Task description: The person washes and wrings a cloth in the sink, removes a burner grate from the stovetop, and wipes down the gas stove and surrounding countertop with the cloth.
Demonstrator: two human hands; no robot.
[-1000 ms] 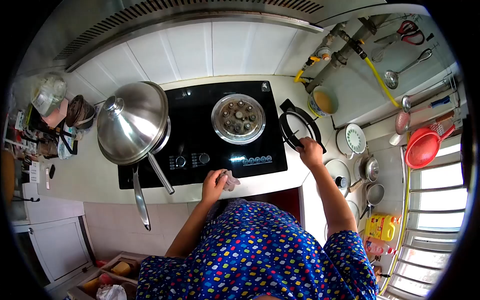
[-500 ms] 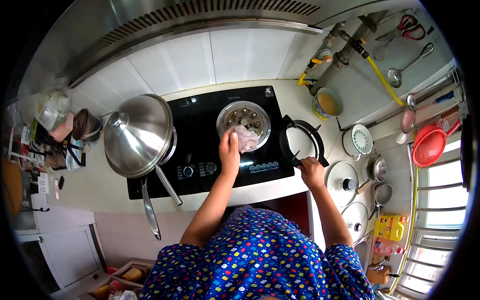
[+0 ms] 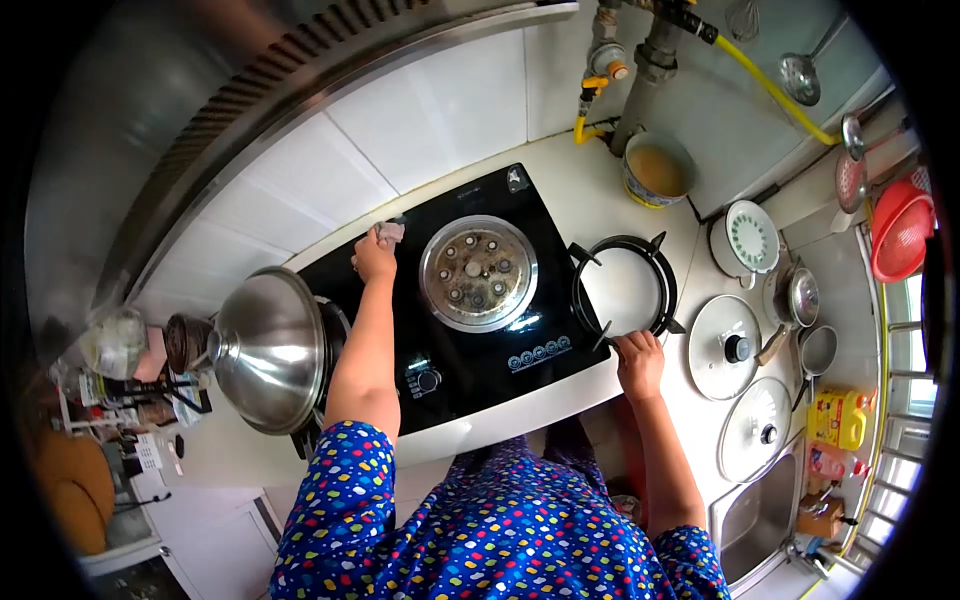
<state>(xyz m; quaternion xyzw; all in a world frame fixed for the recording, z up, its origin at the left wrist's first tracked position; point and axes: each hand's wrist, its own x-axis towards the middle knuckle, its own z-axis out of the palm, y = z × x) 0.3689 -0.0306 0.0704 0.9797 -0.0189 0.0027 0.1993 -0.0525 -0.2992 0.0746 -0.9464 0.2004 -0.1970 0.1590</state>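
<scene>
On the hob (image 3: pixel 455 365), the left hand (image 3: pixel 374 258) grips a cloth (image 3: pixel 391 232) at the far edge, best pressed flat; the right hand (image 3: pixel 639 364) grips a ring (image 3: pixel 669 285), near side.

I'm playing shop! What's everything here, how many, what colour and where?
Stove: one, black, centre
Cloth: one, pinkish, stove's back edge
Burner: one showing, silver, on stove
Pan stand: one, black, beside stove
Domed lid: one, silver, left
Glass lids: two, clear, right
Bowl: one, blue-yellow, back right
Pot: one, white, right
Colander: one, red, right
Big bottle: one, yellow, right
Sink: one, silver, right
Clutter: uncountable, mixed, far left
Sleeves: two, spotted blue, below
Left hand: one, bare, on cloth
Right hand: one, bare, by pan stand
</scene>
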